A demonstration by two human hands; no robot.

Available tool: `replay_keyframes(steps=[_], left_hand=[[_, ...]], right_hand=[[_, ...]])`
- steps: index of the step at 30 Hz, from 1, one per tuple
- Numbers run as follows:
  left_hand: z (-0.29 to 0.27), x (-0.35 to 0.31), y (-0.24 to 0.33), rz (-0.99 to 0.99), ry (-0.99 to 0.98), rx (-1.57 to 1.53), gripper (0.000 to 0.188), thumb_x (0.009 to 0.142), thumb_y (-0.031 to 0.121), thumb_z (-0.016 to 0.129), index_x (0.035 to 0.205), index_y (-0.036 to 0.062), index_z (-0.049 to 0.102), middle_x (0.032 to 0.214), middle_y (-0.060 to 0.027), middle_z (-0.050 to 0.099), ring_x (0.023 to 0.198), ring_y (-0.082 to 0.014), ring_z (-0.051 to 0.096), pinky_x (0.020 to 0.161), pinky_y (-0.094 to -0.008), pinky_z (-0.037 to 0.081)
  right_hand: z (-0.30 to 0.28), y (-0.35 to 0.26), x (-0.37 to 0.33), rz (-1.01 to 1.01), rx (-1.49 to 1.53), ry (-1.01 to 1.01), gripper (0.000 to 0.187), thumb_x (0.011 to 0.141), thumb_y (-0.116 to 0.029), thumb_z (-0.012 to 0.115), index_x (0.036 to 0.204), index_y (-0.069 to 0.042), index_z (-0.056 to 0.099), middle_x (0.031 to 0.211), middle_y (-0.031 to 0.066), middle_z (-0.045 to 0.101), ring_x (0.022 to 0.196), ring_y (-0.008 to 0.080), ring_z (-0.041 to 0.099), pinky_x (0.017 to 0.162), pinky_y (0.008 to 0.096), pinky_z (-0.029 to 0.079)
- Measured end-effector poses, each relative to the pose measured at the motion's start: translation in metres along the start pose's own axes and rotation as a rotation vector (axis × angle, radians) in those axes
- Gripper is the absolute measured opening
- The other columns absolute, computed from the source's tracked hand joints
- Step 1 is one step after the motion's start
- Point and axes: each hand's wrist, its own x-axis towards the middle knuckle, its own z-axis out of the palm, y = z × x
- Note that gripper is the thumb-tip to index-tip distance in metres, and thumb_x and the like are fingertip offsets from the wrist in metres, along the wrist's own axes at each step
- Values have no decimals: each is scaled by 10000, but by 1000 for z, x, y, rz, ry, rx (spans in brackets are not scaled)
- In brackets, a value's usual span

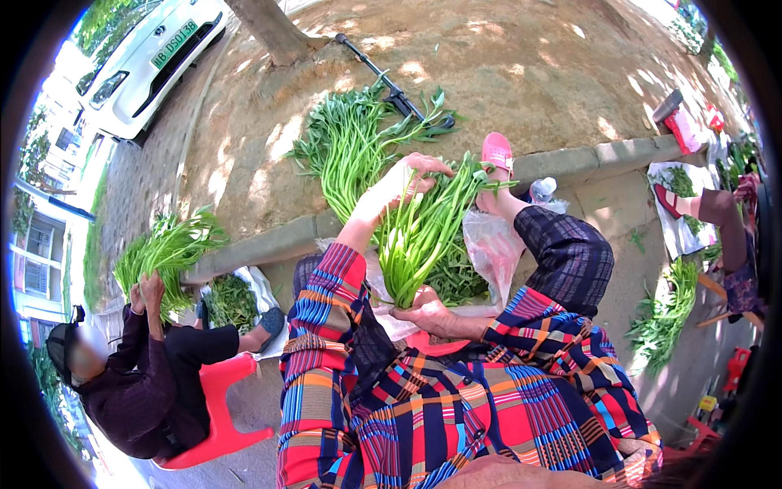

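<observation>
A bunch of long green water spinach stems (419, 244) stands upright over my lap. My right hand (432, 315) is closed around its cut lower ends. My left hand (414, 178) lies along the upper left side of the bunch, its fingers apart and reaching toward the leaves at the top. Between my knees, more loose leaves (460, 273) lie on a plastic sheet, partly hidden by the bunch. A larger pile of water spinach (354, 147) rests on the dirt just past the curb.
A black rod-like object (399, 98) lies behind the pile, near a tree trunk (273, 33). At left a person (138, 383) on a red stool (224, 416) holds greens. A clear bottle (543, 189) stands beside my pink shoe (497, 152). More greens (664, 318) lie on the right.
</observation>
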Motion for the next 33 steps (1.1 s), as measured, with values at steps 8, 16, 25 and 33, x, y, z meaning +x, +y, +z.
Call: replay_keyframes(steps=[8, 16, 25, 33], left_hand=[[9, -11, -37, 51, -96, 224, 402, 681, 85, 512, 1081, 74, 554, 1139, -122, 525, 1074, -304, 456, 938, -378, 362], [3, -14, -16, -92, -155, 349, 261, 689, 148, 514, 935, 105, 592, 1006, -21, 529, 1041, -215, 435, 887, -374, 344], [-22, -3, 2, 168, 30, 444, 84, 650, 100, 600, 720, 55, 590, 757, -79, 590, 773, -273, 552, 722, -342, 437], [-47, -22, 11, -57, 100, 321, 94, 689, 120, 584, 766, 78, 620, 722, -93, 599, 711, -250, 563, 666, -330, 446]], right_hand=[[-3, 0, 2, 84, -492, -81, 340, 676, -255, 603, 965, -76, 585, 869, 121, 607, 818, 246, 577, 741, 325, 446], [-1, 4, -3, 93, -296, 14, 294, 654, -257, 622, 862, -50, 600, 719, 128, 595, 667, 243, 571, 644, 345, 445], [-4, -2, 0, 52, -271, 39, 261, 647, -196, 623, 834, -18, 583, 684, 100, 583, 630, 170, 553, 607, 317, 440], [-5, -22, 1, 110, 47, 65, 330, 657, -72, 590, 965, 21, 518, 839, 40, 579, 767, 110, 522, 688, 260, 423]])
